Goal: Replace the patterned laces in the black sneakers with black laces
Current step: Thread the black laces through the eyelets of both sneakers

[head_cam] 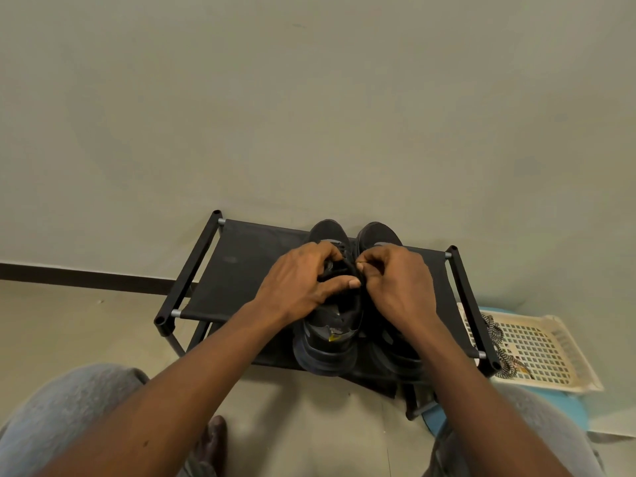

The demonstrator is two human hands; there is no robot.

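Two black sneakers [327, 352] on rack [247, 263], toes pointing away — left hand [299, 280], right hand [399, 280], fingers curled pinching black lace [340, 267].

Both arms are bare. They reach forward from the bottom of the view and come close together at the hands. The left hand [303, 280] has its back facing up. Its fingers curl down, and its thumb sticks out straight toward the other hand. The right hand [395, 284] also has its back up, with its fingers bent in tight and the thumb tucked against them. The two hands almost touch. Between them they pinch a black lace [347, 267].
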